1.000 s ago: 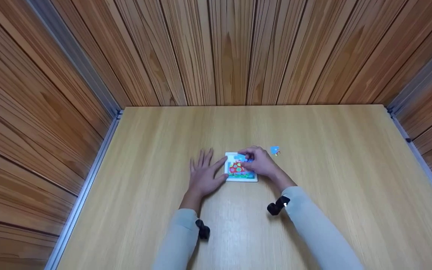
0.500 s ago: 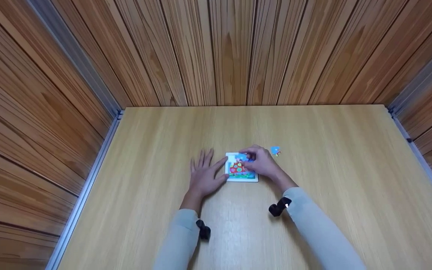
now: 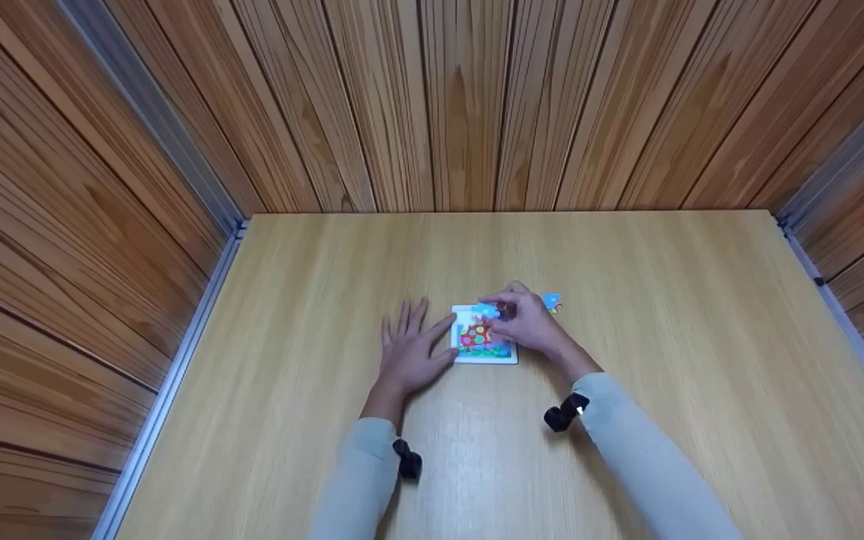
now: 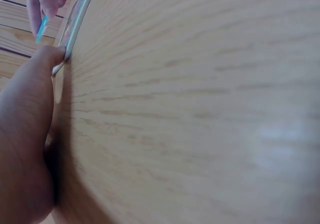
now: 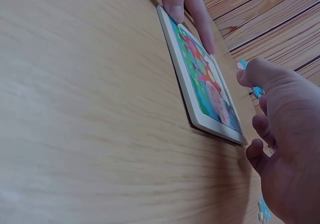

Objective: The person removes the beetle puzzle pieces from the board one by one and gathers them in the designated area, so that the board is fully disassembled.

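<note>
A small square jigsaw puzzle in a white frame [image 3: 486, 361] lies on the table, its picture showing a red shape with coloured dots [image 3: 475, 335]. Spread out flat, my left hand [image 3: 408, 356] has its thumb and index finger on the left edge of the frame. My right hand [image 3: 528, 321] pinches a light-blue puzzle piece [image 4: 42, 29] between thumb and fingers, raised over the upper part of the puzzle. In the right wrist view the thumb covers part of that piece [image 5: 242, 64]. Another blue puzzle piece [image 3: 551, 301] lies just beyond the right hand.
The light wooden table [image 3: 312, 285] reaches back to a wood-plank wall [image 3: 462, 105]. Plank walls with grey metal rails [image 3: 177, 360] flank it on both sides. A small black camera [image 3: 566, 412] is on each wrist.
My right hand has risen slightly away from the puzzle, and the blue piece in its fingers now shows tilted. The left hand stays at the frame's edge.
</note>
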A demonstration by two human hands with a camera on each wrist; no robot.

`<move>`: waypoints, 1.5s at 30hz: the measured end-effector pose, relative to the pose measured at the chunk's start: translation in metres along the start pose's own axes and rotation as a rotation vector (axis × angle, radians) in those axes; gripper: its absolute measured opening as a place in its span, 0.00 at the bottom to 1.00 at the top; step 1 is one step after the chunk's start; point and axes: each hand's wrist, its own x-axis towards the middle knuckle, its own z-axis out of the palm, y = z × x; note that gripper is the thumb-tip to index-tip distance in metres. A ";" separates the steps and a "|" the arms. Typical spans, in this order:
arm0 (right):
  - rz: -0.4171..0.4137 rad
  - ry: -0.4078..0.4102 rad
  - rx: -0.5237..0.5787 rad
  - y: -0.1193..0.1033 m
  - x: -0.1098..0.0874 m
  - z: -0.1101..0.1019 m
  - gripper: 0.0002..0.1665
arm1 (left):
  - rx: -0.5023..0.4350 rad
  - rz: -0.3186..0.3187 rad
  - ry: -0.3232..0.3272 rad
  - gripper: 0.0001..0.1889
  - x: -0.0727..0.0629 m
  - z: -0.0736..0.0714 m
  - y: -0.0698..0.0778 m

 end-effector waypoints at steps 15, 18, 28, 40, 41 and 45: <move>0.023 -0.068 -0.048 0.001 -0.005 -0.029 0.26 | 0.006 0.005 -0.005 0.37 -0.001 0.000 0.001; 0.040 -0.078 -0.085 0.000 -0.005 -0.036 0.26 | -0.001 0.008 0.000 0.38 -0.001 0.001 -0.001; 0.020 -0.041 -0.109 0.005 -0.007 -0.055 0.24 | -0.002 0.003 0.011 0.38 -0.002 0.001 -0.001; 0.076 -0.033 -0.164 0.015 -0.011 -0.087 0.26 | -0.010 0.015 0.022 0.39 0.000 0.002 -0.002; 0.077 -0.033 -0.167 0.016 -0.012 -0.090 0.26 | -0.008 0.018 0.023 0.39 0.000 0.002 -0.003; 0.080 -0.030 -0.178 0.018 -0.014 -0.098 0.26 | -0.004 0.028 0.026 0.41 0.000 0.002 -0.003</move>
